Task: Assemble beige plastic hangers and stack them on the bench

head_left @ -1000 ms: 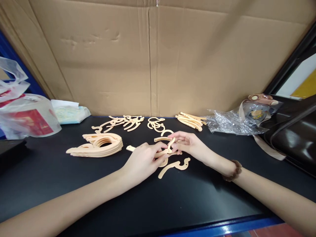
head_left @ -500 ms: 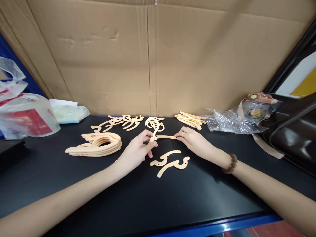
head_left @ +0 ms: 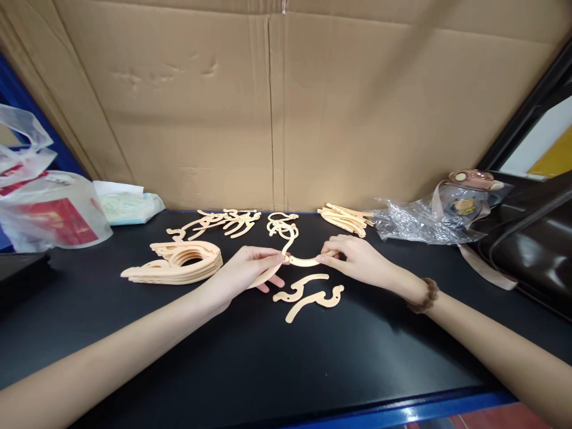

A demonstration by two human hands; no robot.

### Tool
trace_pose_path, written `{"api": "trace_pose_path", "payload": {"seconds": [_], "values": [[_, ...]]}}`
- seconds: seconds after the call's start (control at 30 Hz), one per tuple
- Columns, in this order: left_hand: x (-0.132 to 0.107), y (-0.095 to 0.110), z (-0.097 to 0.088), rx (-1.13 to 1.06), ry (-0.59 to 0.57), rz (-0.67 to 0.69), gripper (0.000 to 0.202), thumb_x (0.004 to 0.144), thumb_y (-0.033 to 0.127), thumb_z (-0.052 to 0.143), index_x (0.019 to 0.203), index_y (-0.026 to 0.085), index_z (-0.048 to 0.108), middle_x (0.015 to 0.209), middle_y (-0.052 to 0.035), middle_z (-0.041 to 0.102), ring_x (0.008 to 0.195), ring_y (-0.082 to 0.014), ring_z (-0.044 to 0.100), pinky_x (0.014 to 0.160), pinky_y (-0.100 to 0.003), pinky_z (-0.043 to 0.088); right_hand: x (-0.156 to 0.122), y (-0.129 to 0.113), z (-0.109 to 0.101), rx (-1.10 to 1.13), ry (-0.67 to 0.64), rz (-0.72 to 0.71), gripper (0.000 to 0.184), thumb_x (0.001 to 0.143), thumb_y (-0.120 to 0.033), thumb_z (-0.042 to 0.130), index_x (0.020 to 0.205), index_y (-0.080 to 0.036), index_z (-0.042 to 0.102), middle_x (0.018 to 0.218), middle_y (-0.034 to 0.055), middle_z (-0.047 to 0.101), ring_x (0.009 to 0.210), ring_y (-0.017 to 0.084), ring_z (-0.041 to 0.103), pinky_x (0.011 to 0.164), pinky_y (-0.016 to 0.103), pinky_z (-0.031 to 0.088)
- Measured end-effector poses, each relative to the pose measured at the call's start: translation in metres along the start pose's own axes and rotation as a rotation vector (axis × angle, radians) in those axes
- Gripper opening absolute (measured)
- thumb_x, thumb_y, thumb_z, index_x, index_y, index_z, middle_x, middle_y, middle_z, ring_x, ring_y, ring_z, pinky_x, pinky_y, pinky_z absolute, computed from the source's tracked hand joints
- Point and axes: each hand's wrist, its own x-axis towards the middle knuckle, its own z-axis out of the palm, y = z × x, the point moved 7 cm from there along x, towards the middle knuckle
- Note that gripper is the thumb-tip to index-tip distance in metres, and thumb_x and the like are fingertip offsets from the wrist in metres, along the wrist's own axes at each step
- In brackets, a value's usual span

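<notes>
My left hand and my right hand together hold a thin curved wooden piece just above the black table, each pinching one end. A second wooden strip lies under the left fingers. Two flat curly wooden pieces lie on the table just in front of the hands. A brown bead bracelet is on my right wrist.
A stack of curved wooden pieces lies at the left. More cut-outs and a pile of strips lie along the cardboard wall. Plastic bags stand left; crumpled plastic, a jar and a dark bag right.
The hands lifted a wooden piece off the two curly pieces, carried it away from me, then brought it back lower. The piece now hangs as a downward curve between both hands.
</notes>
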Motion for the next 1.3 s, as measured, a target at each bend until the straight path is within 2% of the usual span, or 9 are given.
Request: {"api": "trace_pose_path", "payload": {"seconds": [0.07, 0.2, 0.47, 0.93, 1.03, 1.17, 1.3], "values": [[-0.001, 0.002, 0.003, -0.016, -0.051, 0.01, 0.037, 0.077, 0.048, 0.065, 0.098, 0.019, 0.071, 0.098, -0.0063, 0.071, 0.075, -0.0196, 0.07, 0.058, -0.024, 0.05, 0.0, 0.0, 0.0, 0.024, -0.012, -0.02, 0.029, 0.093, -0.042, 0.051, 0.078, -0.02, 0.062, 0.07, 0.0011, 0.06, 0.072, 0.017, 0.053, 0.065, 0.028, 0.037], [-0.003, 0.005, 0.008, -0.049, -0.167, 0.009, 0.034, 0.078, 0.045, 0.066, 0.099, 0.019, 0.071, 0.109, -0.0072, 0.069, 0.085, -0.0218, 0.069, 0.063, -0.026, 0.052, 0.001, 0.0, -0.001, 0.05, -0.011, -0.056, 0.03, 0.092, -0.041, 0.052, 0.075, -0.019, 0.062, 0.07, 0.0007, 0.06, 0.069, 0.016, 0.052, 0.066, 0.028, 0.036], [-0.004, 0.007, 0.009, -0.05, -0.263, 0.011, 0.03, 0.083, 0.041, 0.063, 0.102, 0.019, 0.07, 0.116, -0.0074, 0.068, 0.092, -0.02, 0.068, 0.064, -0.022, 0.052, 0.002, -0.001, -0.003, 0.187, -0.028, -0.11, 0.028, 0.09, -0.042, 0.057, 0.077, -0.018, 0.066, 0.07, -0.0006, 0.062, 0.07, 0.015, 0.053, 0.07, 0.028, 0.037], [-0.004, 0.006, 0.013, -0.036, -0.342, 0.045, 0.022, 0.085, 0.033, 0.061, 0.098, 0.018, 0.07, 0.111, -0.0059, 0.069, 0.09, -0.0165, 0.067, 0.065, -0.018, 0.051, 0.0, 0.001, -0.003, 0.268, -0.051, -0.113, 0.029, 0.089, -0.044, 0.058, 0.078, -0.018, 0.067, 0.075, 0.0004, 0.061, 0.072, 0.014, 0.052, 0.067, 0.026, 0.038], [-0.003, 0.002, 0.013, -0.033, -0.322, 0.033, 0.025, 0.082, 0.036, 0.064, 0.099, 0.018, 0.069, 0.106, -0.0059, 0.07, 0.092, -0.0177, 0.066, 0.068, -0.02, 0.051, 0.0, -0.002, -0.003, 0.266, -0.048, -0.124, 0.028, 0.089, -0.042, 0.059, 0.077, -0.018, 0.068, 0.074, 0.0, 0.06, 0.071, 0.013, 0.051, 0.068, 0.026, 0.037], [-0.002, -0.004, 0.013, -0.015, -0.292, -0.014, 0.033, 0.077, 0.043, 0.069, 0.098, 0.017, 0.069, 0.09, -0.0055, 0.073, 0.088, -0.0185, 0.066, 0.071, -0.024, 0.051, -0.001, -0.01, -0.003, 0.239, -0.065, -0.147, 0.025, 0.089, -0.039, 0.06, 0.076, -0.019, 0.068, 0.073, -0.0005, 0.06, 0.071, 0.013, 0.05, 0.071, 0.027, 0.035], [-0.001, -0.001, 0.012, -0.032, -0.298, 0.014, 0.031, 0.078, 0.043, 0.067, 0.095, 0.018, 0.069, 0.095, -0.0063, 0.072, 0.094, -0.0206, 0.065, 0.073, -0.025, 0.05, 0.001, -0.009, -0.006, 0.221, -0.028, -0.142, 0.025, 0.088, -0.038, 0.061, 0.076, -0.018, 0.068, 0.072, -0.0009, 0.061, 0.069, 0.013, 0.051, 0.071, 0.028, 0.035]]}}
